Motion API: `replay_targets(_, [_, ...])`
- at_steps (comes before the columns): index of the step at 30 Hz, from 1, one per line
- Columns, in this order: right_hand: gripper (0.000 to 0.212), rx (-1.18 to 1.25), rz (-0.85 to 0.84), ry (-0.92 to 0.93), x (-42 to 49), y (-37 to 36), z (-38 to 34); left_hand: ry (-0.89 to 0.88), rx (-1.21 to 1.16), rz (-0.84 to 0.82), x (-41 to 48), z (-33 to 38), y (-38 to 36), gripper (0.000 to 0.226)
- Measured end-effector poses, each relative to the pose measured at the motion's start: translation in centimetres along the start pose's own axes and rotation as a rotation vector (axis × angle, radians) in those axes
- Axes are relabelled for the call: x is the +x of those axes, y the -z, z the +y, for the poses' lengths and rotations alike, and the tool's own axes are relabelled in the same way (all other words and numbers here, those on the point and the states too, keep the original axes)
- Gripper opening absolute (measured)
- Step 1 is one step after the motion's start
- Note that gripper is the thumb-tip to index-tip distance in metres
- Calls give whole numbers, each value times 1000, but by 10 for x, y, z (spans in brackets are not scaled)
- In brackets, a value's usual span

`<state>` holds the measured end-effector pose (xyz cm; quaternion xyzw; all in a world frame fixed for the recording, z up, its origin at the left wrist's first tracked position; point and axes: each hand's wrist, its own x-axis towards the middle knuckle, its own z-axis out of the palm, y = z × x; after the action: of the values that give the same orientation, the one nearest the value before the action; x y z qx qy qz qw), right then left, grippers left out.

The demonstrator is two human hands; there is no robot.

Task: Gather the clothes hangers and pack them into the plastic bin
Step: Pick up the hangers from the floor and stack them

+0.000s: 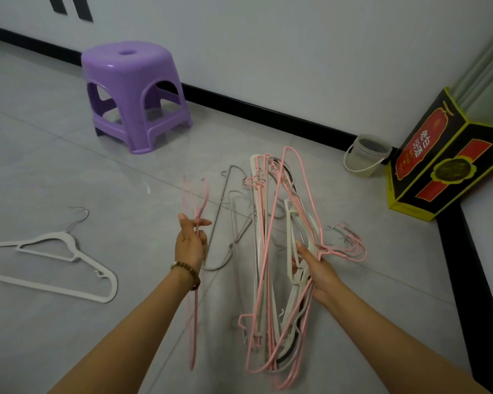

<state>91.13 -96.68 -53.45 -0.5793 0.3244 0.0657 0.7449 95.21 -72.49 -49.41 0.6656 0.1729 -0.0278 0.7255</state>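
**One pink hanger in the left, a whole bundle in the right, two still on the floor**

So the left hand (190, 242) has its fingers (202, 223) pinched shut around a single pink hanger (194, 294), long axis running roughly away from the body. The right hand (314, 270) is clamped on a big bundle of hangers (273, 251), pink and white mixed, lined up about the same way, hooks sticking out to the right. The two sit side by side with a gap, so I'd guess the single one goes sideways into the bundle next.

Two white hangers (69, 260) lie flat on the floor (55, 166), well off to the left, closer to the left hand.

Containers: a small clear bucket (367, 156) by the wall looks empty, beside a closed box (444, 160). No big bin in sight.
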Motion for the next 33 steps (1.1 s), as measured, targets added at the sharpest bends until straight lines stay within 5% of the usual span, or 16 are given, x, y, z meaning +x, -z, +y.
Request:
replay_targets(7, [30, 34, -60, -110, 8, -25, 10, -14, 68, 22, -1, -2, 1, 64])
replay_targets(12, [51, -95, -20, -136, 21, -51, 9, -2, 124, -33, -2, -13, -5, 69])
replay_targets(19, [54, -52, -32, -169, 24, -53, 25, 131, 32, -296, -8, -18, -46, 66])
replay_targets(25, [75, -82, 42, -187, 32, -38, 29, 63, 355, -566, -11, -31, -73, 60])
replay_targets(27, [67, -103, 79, -159, 33, -34, 28, -66, 346, -433, -8, -35, -68, 45])
replay_targets(29, [51, -89, 114, -134, 35, -29, 29, -167, 431, -117, 2, -48, -52, 29])
replay_targets(31, [36, -95, 141, -134, 37, -23, 32, 23, 648, 1, 13, -69, -34, 49])
replay_targets(33, [34, -113, 154, -161, 38, -18, 35, 236, 846, -84, 18, -94, -23, 61])
